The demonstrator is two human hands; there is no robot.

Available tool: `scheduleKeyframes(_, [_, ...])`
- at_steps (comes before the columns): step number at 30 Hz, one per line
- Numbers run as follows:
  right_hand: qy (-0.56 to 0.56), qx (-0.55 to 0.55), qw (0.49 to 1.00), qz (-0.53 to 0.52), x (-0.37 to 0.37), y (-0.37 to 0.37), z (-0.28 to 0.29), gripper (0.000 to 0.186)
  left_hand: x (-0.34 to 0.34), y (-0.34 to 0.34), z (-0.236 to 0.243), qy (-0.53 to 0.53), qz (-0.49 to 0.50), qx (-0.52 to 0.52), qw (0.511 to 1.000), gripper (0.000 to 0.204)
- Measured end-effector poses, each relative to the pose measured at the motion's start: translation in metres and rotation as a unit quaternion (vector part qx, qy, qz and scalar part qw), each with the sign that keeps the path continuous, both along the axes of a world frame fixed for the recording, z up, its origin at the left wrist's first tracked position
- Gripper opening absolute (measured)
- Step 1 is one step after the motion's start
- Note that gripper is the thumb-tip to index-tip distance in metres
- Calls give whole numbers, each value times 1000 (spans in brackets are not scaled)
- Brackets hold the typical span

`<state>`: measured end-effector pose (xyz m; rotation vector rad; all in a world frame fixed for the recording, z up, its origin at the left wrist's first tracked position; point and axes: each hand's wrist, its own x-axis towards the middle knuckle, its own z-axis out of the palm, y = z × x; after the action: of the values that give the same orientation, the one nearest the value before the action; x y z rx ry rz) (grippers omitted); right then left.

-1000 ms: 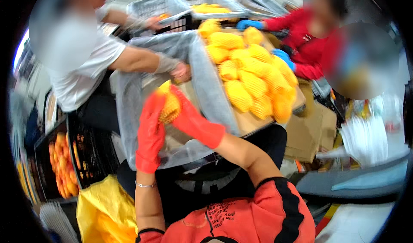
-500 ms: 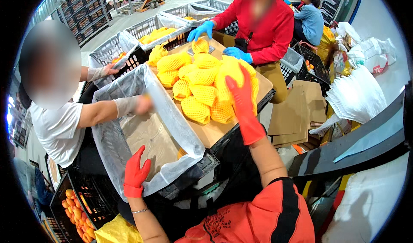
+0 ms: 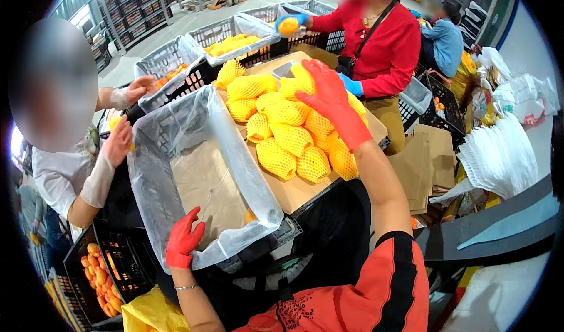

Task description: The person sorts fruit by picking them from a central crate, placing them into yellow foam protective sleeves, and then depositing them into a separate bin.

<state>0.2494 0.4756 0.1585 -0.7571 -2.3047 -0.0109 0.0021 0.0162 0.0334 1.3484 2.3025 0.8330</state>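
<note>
A heap of fruits in yellow foam nets [image 3: 292, 138] lies on a cardboard-topped surface [image 3: 282, 194] in front of me. At the heap's far right side my right hand [image 3: 329, 97], in a red rubber glove, has its thumb and fingers around one foam-netted fruit [image 3: 302, 78]. My left hand [image 3: 185, 238], gloved the same way, hovers over the near end of a crate lined with white film [image 3: 144, 173]; its fingers are apart and it holds nothing. Brown paper covers the crate's bottom, and one yellow-netted fruit [image 3: 251, 216] shows at its near right corner.
Across the surface, a co-worker in blue gloves lifts a yellow-netted fruit [image 3: 288, 26]. Another co-worker's hands [image 3: 119, 141] are raised left of the lined crate. More lined crates [image 3: 235, 29] stand behind. A black crate of orange-red fruits [image 3: 100, 279] is at lower left; flattened cardboard [image 3: 420, 167] lies right.
My right hand has shifted to the far side of the heap and closed around a fruit. The left co-worker's hand has left the crate. The blue-gloved co-worker has raised a fruit.
</note>
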Motion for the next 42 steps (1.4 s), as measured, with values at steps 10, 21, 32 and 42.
scheduleKeyframes(10, [129,-125,972,149,-51,-18,15,52,10,9,14,83,13,4,996,48])
scheduleKeyframes(21, [-464,-174,769,404,-241,-219,-92,50,5,9,48,-150,257,428,853,48])
scheduleKeyframes(32, [-672,-64,613,410,-150,-219,-265,34,4,7,45,-211,176,450,849,39])
scheduleKeyframes(42, [-541,-237,733,338,-186,-245,-188,68,5,5,43,-151,190,388,889,33])
